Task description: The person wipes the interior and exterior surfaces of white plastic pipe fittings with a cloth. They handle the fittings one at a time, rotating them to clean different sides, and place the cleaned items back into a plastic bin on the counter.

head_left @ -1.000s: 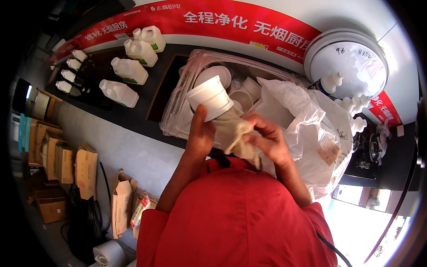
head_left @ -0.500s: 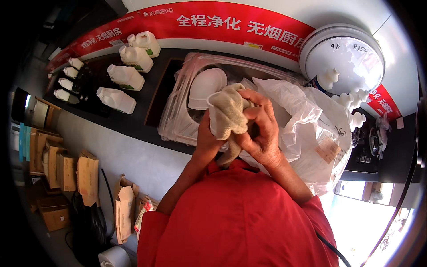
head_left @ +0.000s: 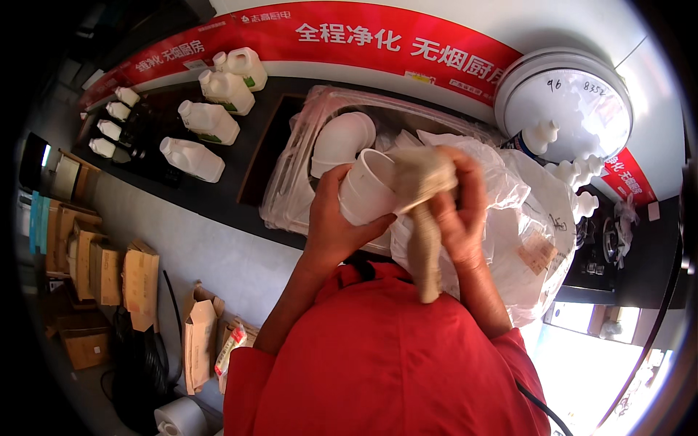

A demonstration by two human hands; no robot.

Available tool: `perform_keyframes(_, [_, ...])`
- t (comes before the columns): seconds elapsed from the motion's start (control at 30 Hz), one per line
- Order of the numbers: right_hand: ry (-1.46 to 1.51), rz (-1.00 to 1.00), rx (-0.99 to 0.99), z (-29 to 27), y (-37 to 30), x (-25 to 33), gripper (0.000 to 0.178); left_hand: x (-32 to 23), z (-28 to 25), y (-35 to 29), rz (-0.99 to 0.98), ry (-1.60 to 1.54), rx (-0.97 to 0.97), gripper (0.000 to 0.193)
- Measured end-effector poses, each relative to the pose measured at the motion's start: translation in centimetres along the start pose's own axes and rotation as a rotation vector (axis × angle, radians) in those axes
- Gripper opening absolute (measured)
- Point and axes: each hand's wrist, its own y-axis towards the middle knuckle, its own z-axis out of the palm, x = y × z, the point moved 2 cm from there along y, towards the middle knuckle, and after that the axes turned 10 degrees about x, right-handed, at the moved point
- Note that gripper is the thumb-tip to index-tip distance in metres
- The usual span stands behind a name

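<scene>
the left hand (head_left: 331, 218) is gripping a white pipe elbow fitting (head_left: 367, 187), fingers closed round its body, holding it above the near edge of the plastic-lined tray (head_left: 287, 182). the right hand (head_left: 458, 207) is closed on a beige cloth (head_left: 422, 211), pressing it against the fitting's open mouth. half a second ago the cloth was bunched over the whole fitting; now the socket rim is showing again and the cloth's tail is hanging down. judged from this, the wiping is moving to the inside. another white fitting (head_left: 342, 142) is lying in the tray beyond.
</scene>
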Motion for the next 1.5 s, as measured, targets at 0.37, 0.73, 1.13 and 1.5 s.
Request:
perform_keyframes(0.37, [-0.524, 0.115, 0.217, 2.4, 0.3, 0.3, 0.042, -0.8, -0.9, -0.3, 0.213, 0.410, 0.088, 0.078])
perform_keyframes(0.73, [-0.428, 0.312, -0.077, -3.4, 1.6, -5.9, 0.033, -0.8, -1.9, -1.2, 0.437, 0.280, 0.150, 0.066])
perform_keyframes(1.13, [-0.258, -0.013, 0.394, 1.8, 1.4, 0.6, 0.047, -1.4, -2.1, -1.0, 0.321, 0.276, 0.245, 0.073])
perform_keyframes(1.5, [-0.454, 0.483, 0.620, 1.6, -3.5, -8.9, 0.040, -2.5, -3.3, -0.7, 0.507, 0.118, -0.074, 0.079])
